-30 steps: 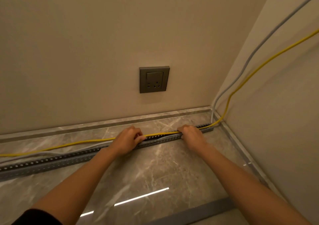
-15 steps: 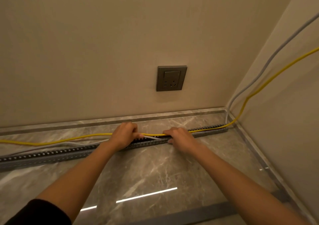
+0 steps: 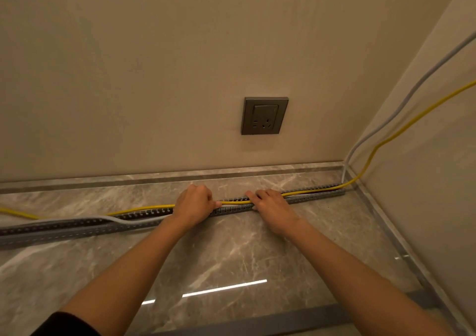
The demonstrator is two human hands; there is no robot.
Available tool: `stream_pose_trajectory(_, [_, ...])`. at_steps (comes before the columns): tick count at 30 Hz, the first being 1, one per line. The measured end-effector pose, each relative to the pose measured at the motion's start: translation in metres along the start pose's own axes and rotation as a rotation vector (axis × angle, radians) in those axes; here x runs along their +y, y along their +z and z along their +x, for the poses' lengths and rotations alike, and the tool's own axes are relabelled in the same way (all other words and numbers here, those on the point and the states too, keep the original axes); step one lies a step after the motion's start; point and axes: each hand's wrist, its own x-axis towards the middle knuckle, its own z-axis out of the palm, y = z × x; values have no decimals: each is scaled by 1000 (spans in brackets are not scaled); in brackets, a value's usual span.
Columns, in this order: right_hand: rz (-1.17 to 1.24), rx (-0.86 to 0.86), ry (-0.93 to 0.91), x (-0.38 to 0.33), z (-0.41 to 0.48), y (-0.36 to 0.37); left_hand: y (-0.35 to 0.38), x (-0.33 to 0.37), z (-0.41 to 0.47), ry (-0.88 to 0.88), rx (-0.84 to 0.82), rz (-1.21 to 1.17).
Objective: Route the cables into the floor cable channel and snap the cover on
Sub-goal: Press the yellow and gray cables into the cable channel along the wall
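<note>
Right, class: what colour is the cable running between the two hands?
Yellow: the cable shows best in the head view.

- The person has two arms, and each one ends in a bare hand.
- The left hand (image 3: 194, 204) is bare. Its knuckles and its thumb show.
- The right hand (image 3: 273, 208) is bare too. Its fingers and its thumb show.
- The left arm (image 3: 134, 263) is bare from the wrist most of the way up.
- A dark sleeve (image 3: 64, 325) covers the top part of the left arm. It looks black, and its edge is curved.
- The right arm (image 3: 347, 266) is bare all the way to the edge of the view.
- The part of the right arm closest to the camera looks blurry.
</note>
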Motion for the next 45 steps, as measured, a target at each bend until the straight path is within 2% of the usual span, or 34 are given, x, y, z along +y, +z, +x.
stream_pose_trajectory(4, [-26, 34, 23, -8, -4, 2, 4, 9, -1, -123, 76, 39])
stream_pose_trajectory(9, [166, 82, 134, -10, -13, 0, 9, 11, -2, -194, 125, -50])
stream_pose_trajectory(12, [67, 251, 213, -2, -21, 3, 12, 11, 0, -185, 152, -19])
stream_pose_trajectory(16, [-35, 294, 272, 7, -24, 7, 18, 15, -2, -103, 188, 75])
stream_pose_trajectory(19, [-33, 291, 299, 10, -25, 1, 21, 16, 1, -135, 180, 19])
stream_pose_trajectory(22, [59, 176, 316, 13, -26, -5, 21, 17, 2, -146, 190, 0])
stream_pose_trajectory(25, [224, 100, 369, 13, -23, -17, 25, 20, -4, 42, 240, 131])
stream_pose_trajectory(28, [265, 78, 359, 16, -27, -19, 33, 25, -11, 286, 178, 290])
stream_pose_trajectory(32, [161, 76, 318, 27, -40, -6, 42, 25, -17, 358, 123, 411])
stream_pose_trajectory(36, [186, 97, 387, 26, -31, -18, 41, 25, -21, 303, 88, 344])
stream_pose_trajectory(39, [170, -37, 438, 18, -23, -32, 32, 27, -21, 279, 24, 310])
stream_pose_trajectory(41, [122, -79, 454, 8, -21, -35, 25, 22, -19, 268, -21, 190])
stream_pose_trajectory(45, [86, 68, 391, -13, -16, -33, 15, 5, -20, 314, -45, -27])
